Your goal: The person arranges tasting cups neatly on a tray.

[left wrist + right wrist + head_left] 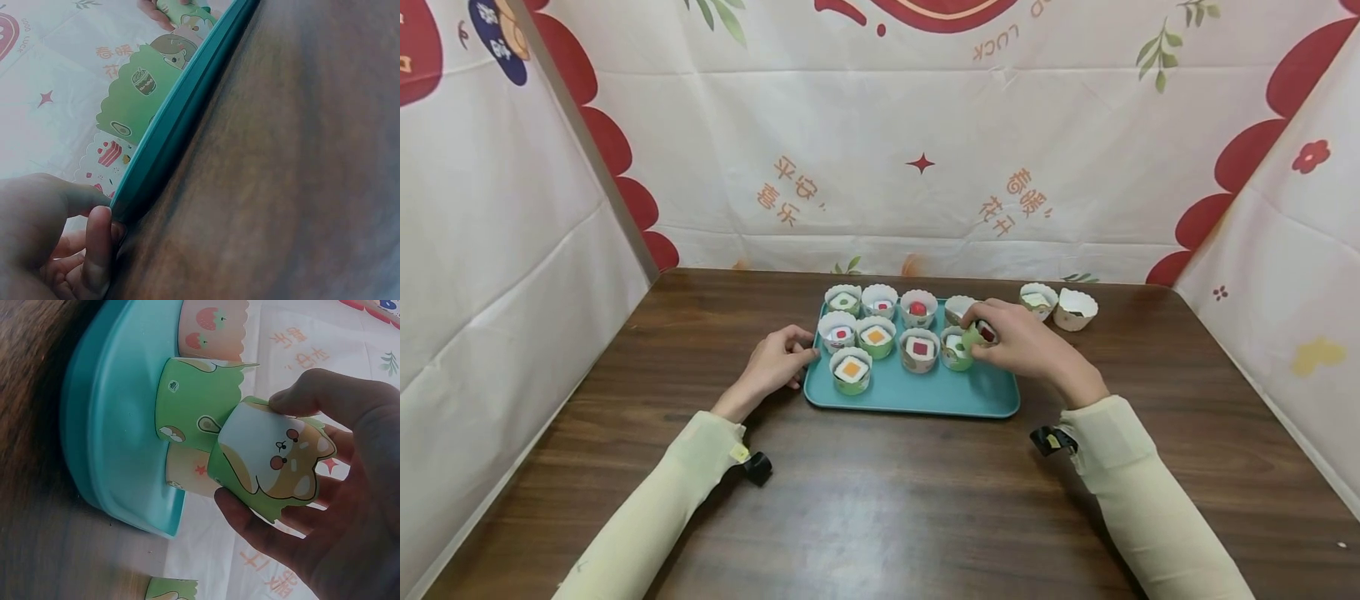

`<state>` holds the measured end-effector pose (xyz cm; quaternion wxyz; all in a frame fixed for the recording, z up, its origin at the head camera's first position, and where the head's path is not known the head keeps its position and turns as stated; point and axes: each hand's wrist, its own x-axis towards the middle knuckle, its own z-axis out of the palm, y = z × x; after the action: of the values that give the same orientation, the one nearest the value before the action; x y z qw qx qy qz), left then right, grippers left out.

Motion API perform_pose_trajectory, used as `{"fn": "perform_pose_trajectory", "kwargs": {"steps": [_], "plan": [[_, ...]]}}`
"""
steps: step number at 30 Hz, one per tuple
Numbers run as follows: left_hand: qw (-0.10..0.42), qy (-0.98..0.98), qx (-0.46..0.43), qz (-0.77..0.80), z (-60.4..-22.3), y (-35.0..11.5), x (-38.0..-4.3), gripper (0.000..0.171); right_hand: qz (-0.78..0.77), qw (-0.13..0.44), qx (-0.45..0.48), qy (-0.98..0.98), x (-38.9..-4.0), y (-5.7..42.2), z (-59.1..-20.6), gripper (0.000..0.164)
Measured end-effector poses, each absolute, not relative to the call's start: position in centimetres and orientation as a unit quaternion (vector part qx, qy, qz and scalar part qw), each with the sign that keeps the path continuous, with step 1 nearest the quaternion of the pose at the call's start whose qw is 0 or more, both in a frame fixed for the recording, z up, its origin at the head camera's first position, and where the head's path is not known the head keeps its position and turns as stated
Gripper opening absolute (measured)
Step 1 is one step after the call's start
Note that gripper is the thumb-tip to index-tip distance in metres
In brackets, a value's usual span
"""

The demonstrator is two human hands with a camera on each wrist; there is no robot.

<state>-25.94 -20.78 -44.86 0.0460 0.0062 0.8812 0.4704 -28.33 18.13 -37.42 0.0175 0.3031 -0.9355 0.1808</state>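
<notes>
My right hand (1026, 342) grips a green paper baking cup (265, 456) with a dog face printed on it, thumb on one side and fingers on the other. The held cup is tilted over the right part of the teal tray (917, 398), close beside a green cup (187, 403) standing there. Something dark red shows at its mouth. At the tray's left edge, my left hand (771, 360) pinches the rim between thumb and curled finger. Several more cups stand on the tray, including one with an orange-centred square (852, 370) and one with a red ball (917, 309).
Beyond the tray's right end, two paper cups stand on the wooden table: a green one (1038, 299) and a pale one (1076, 311). Printed white cloth (880, 125) hangs behind the table and along both sides.
</notes>
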Motion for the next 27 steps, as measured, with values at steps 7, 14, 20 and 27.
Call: {"fn": "perform_pose_trajectory", "kwargs": {"steps": [7,14,20,27], "plan": [[0.045,0.879,0.008,0.474,-44.69,-20.72,-26.02,0.034,0.186,0.018,0.307,-0.933,-28.3,18.24,-37.25,0.027],[0.045,0.88,0.007,0.473,-44.82,-20.77,-25.95,0.034,0.184,0.018,0.315,-0.931,-28.25,18.16,-37.17,0.022],[0.044,0.879,0.008,0.475,-45.05,-20.83,-25.99,0.035,0.187,0.019,0.321,-0.928,-28.34,18.14,-37.28,0.016],[0.045,0.878,0.008,0.476,-45.05,-20.86,-26.02,0.035,0.188,0.016,0.318,-0.929,-28.41,18.24,-37.48,0.014]]}}
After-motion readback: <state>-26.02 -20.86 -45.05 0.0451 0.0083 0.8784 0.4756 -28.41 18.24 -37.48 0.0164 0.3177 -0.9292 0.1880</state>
